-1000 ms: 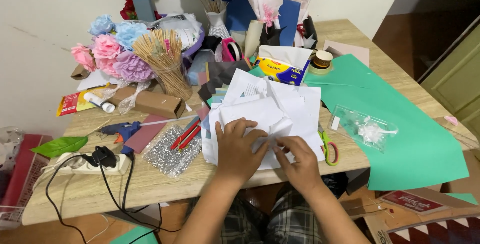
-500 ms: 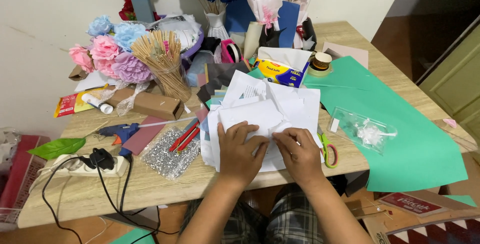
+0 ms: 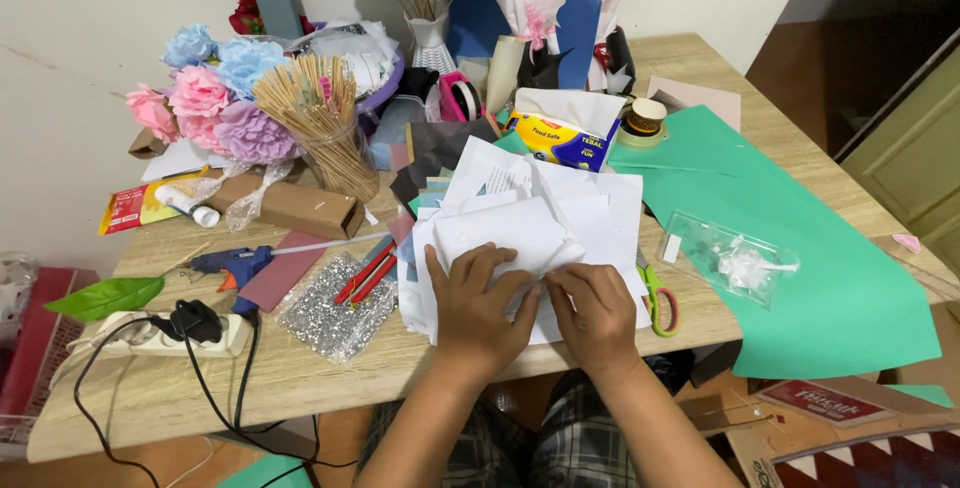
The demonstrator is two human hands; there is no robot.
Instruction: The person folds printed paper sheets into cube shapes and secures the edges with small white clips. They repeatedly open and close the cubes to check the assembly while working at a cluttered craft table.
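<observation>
Head view is looking down on a crowded wooden desk (image 3: 200,388) where both hands are working on a stack of white paper (image 3: 540,208) lying at the near edge, straight in front of the person. The left hand (image 3: 478,303) is lying flat with its fingers (image 3: 470,266) spread over a folded white sheet (image 3: 505,233), which looks like a way of holding the fold down. The right hand (image 3: 600,310) is lying just beside it, its fingertips meeting the left hand's at the crease and apparently pinching the sheet's edge there; whether the thumb is gripping underneath I cannot tell.

The stack is sitting partly on a large green paper sheet (image 3: 800,248) that is spreading to the right and overhanging the desk's near edge. Green-handled scissors (image 3: 658,298) are lying touching the stack's right side, close to the right hand. A clear plastic bag (image 3: 730,256) is resting on the green sheet, well apart from the hands.

To the left, red pencils (image 3: 365,273) and a patch of silver glitter sheet (image 3: 330,308) are lying near the stack, with a blue glue gun (image 3: 235,263) and a white power strip (image 3: 175,333) further out. Behind the stack, a tissue box (image 3: 560,133), a jar of wooden sticks (image 3: 320,128) and paper flowers (image 3: 215,98) are closing off the far side.

Open room is scarce: the only bare wood is the near-left strip by the cables and the far-right corner, so the hands are working tight against the front edge.
</observation>
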